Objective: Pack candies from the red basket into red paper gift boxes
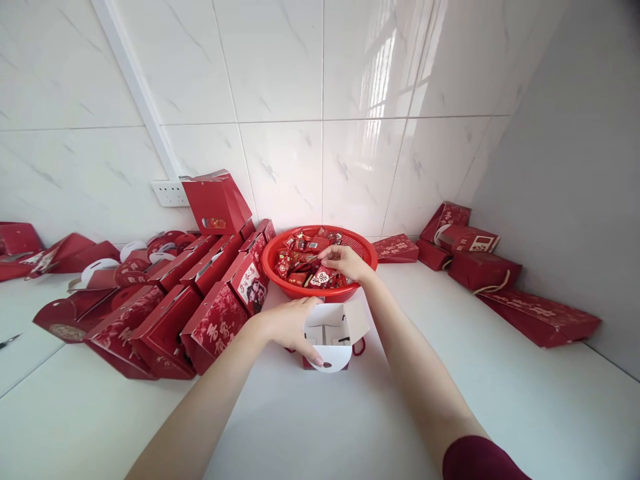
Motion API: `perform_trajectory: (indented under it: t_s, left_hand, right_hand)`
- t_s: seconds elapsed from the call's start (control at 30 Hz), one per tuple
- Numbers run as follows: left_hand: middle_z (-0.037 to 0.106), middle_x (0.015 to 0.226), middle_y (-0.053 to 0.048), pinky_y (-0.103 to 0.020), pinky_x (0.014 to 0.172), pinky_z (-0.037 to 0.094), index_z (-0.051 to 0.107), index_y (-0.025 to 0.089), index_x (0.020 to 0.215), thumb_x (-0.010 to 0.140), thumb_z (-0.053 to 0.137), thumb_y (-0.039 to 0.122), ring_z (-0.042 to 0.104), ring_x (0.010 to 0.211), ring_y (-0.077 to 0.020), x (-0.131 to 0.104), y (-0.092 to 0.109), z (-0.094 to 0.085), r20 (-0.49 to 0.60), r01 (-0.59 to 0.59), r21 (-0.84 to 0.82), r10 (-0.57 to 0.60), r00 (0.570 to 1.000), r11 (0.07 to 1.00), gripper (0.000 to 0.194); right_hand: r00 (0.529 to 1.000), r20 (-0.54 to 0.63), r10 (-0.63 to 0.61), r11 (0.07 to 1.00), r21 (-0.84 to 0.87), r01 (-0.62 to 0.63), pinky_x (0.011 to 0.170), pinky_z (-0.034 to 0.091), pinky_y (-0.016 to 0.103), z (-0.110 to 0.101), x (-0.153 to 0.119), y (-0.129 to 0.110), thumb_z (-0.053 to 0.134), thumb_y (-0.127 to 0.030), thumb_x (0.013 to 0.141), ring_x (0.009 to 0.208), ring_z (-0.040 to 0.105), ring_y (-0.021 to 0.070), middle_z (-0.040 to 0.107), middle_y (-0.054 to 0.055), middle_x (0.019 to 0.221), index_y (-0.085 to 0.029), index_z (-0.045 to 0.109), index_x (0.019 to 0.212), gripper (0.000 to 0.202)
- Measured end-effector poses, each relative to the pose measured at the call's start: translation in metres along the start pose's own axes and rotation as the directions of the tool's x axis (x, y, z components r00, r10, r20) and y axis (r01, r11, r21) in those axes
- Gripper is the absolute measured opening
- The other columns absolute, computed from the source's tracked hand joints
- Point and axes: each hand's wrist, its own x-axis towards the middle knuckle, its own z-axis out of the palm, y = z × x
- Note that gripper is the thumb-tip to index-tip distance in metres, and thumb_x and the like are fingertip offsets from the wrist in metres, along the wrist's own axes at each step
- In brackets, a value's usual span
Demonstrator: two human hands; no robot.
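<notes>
An open gift box (327, 333), white inside and red outside, stands in front of me with its flaps spread. My left hand (290, 327) wraps round its left side, the thumb on the front flap. Behind the box is a red plastic basket (270, 267) full of red-wrapped candies (300, 257). My right hand (345, 261) reaches over the basket's right rim, thumb and fingers pinched at a red candy wrapper among the pile. Part of that candy is hidden by the fingers. A red cord handle (359, 347) sticks out at the box's right.
Rows of red gift boxes (215, 327) stand on the left, with one box (220, 203) on top. More red boxes (485, 270) lie at the right wall. A white socket strip (170, 193) is on the tiled wall. A pen (10, 341) lies far left.
</notes>
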Motion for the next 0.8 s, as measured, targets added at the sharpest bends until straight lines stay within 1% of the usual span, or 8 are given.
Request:
perform_trajectory:
  t_s: [0.17, 0.3, 0.5, 0.6, 0.63, 0.7, 0.73, 0.8]
  left_hand:
    - [0.047, 0.142, -0.011, -0.043, 0.098, 0.046, 0.038, 0.025, 0.141, 0.044, 0.084, 0.064, 0.047, 0.129, -0.0374, -0.001, 0.002, -0.001, 0.010, 0.009, -0.013, -0.009, 1.000, 1.000, 0.113]
    - [0.043, 0.145, -0.011, -0.044, 0.103, 0.043, 0.037, 0.026, 0.141, 0.045, 0.085, 0.062, 0.043, 0.132, -0.0369, 0.000, 0.003, -0.001, 0.016, 0.007, -0.015, -0.007, 1.000, 1.000, 0.113]
    - [0.045, 0.143, -0.011, -0.043, 0.098, 0.046, 0.041, 0.025, 0.137, 0.044, 0.085, 0.063, 0.045, 0.130, -0.0375, 0.003, 0.002, -0.002, 0.021, 0.004, -0.014, -0.004, 1.000, 1.000, 0.110]
    - [0.044, 0.145, -0.011, -0.043, 0.101, 0.045, 0.038, 0.025, 0.141, 0.044, 0.084, 0.065, 0.043, 0.132, -0.0381, 0.004, 0.001, -0.002, 0.023, -0.024, -0.012, 0.024, 0.999, 1.000, 0.114]
    - [0.043, 0.146, -0.011, -0.043, 0.101, 0.044, 0.037, 0.025, 0.142, 0.045, 0.084, 0.065, 0.043, 0.133, -0.0380, 0.005, 0.000, -0.001, 0.021, -0.042, -0.018, 0.042, 0.999, 0.999, 0.115]
    - [0.042, 0.148, -0.011, -0.043, 0.102, 0.043, 0.035, 0.027, 0.143, 0.046, 0.084, 0.064, 0.043, 0.133, -0.0381, 0.006, -0.001, -0.001, 0.020, -0.062, -0.026, 0.062, 0.998, 0.998, 0.116]
    - [0.041, 0.149, -0.010, -0.043, 0.102, 0.044, 0.035, 0.027, 0.144, 0.045, 0.084, 0.065, 0.042, 0.134, -0.0385, 0.006, -0.002, -0.001, 0.020, -0.054, -0.025, 0.055, 0.998, 0.998, 0.116]
    - [0.038, 0.151, -0.011, -0.044, 0.103, 0.043, 0.034, 0.026, 0.144, 0.044, 0.083, 0.066, 0.040, 0.135, -0.0399, 0.007, -0.003, 0.000, 0.027, -0.013, -0.015, 0.014, 1.000, 1.000, 0.119]
  right_hand:
    - [0.999, -0.005, 0.040, 0.998, 0.057, -0.040, 0.056, 0.062, 0.028, 0.004, -0.002, -0.007, 0.067, -0.028, 0.080, 0.076, 0.059, 0.0142, 0.060, 0.004, 0.095, -0.020, 0.064, 0.096, 0.018]
    - [0.997, -0.014, 0.074, 0.994, 0.087, -0.072, 0.054, 0.062, 0.027, 0.004, 0.000, -0.007, 0.069, -0.026, 0.077, 0.077, 0.057, 0.0146, 0.058, 0.004, 0.092, -0.019, 0.063, 0.094, 0.019]
    - [0.998, 0.010, 0.068, 0.986, 0.154, -0.069, 0.056, 0.059, 0.023, -0.001, -0.002, -0.009, 0.072, -0.028, 0.076, 0.074, 0.058, 0.0123, 0.059, 0.002, 0.088, -0.019, 0.062, 0.092, 0.021]
    - [0.984, 0.177, -0.009, 0.980, 0.198, -0.027, 0.053, 0.053, 0.017, -0.004, -0.010, -0.018, 0.075, -0.031, 0.075, 0.066, 0.059, 0.0090, 0.063, 0.000, 0.083, -0.019, 0.062, 0.091, 0.025]
    - [0.961, 0.275, -0.036, 0.977, 0.213, -0.024, 0.056, 0.054, 0.019, -0.004, -0.012, -0.021, 0.078, -0.031, 0.073, 0.067, 0.062, 0.0096, 0.065, 0.001, 0.082, -0.018, 0.062, 0.090, 0.027]
    - [0.877, 0.475, -0.076, 0.971, 0.234, -0.043, 0.069, 0.057, 0.026, -0.004, -0.017, -0.026, 0.082, -0.031, 0.069, 0.075, 0.068, 0.0143, 0.071, 0.005, 0.084, -0.015, 0.064, 0.090, 0.032]
    - [0.839, 0.538, -0.086, 0.970, 0.239, -0.053, 0.077, 0.057, 0.030, -0.004, -0.018, -0.027, 0.082, -0.032, 0.069, 0.081, 0.070, 0.0169, 0.073, 0.007, 0.087, -0.014, 0.065, 0.092, 0.034]
    - [0.825, 0.558, -0.090, 0.968, 0.245, -0.061, 0.087, 0.055, 0.036, -0.002, -0.018, -0.026, 0.082, -0.033, 0.070, 0.089, 0.071, 0.0194, 0.074, 0.009, 0.090, -0.013, 0.066, 0.094, 0.035]
